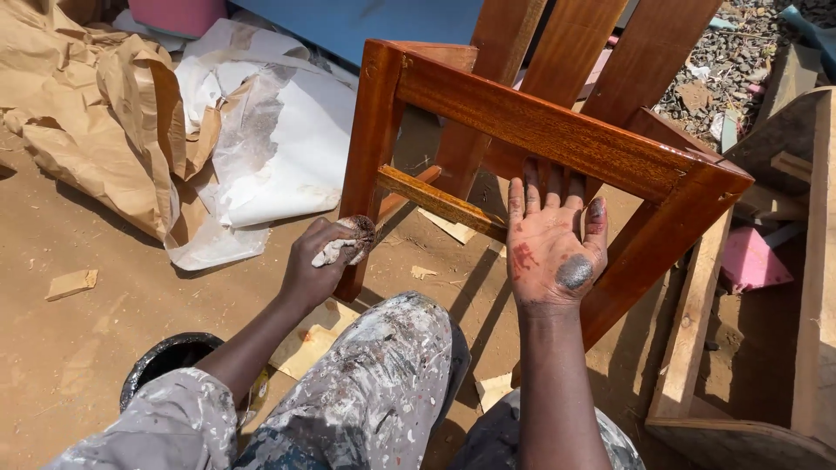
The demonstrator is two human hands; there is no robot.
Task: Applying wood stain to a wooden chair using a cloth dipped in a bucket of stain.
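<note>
Head view: wooden chair frame (557, 130) tipped on its side on the dirt ground (104, 348), right by paint-spattered knees. Left hand (318, 261) clenched round a stained rag (348, 244), pressed against a leg of the frame. Right hand (550, 244) flat, fingers spread, released, palm up under the top rail. Likely stiff, fairly light, maybe slick where freshly coated; best gripped by bare rails.

Crumpled brown paper (96, 113) heaped on the sandy ground (78, 348) at far left. Torn white sheeting (287, 148) just beside it. Black round container (165, 357) near the bottom edge. Small wood offcut (71, 283) lying alone. Pink slab (749, 261) at right, beside an unfinished pale wooden frame (784, 261). Gravel (731, 61) behind.
</note>
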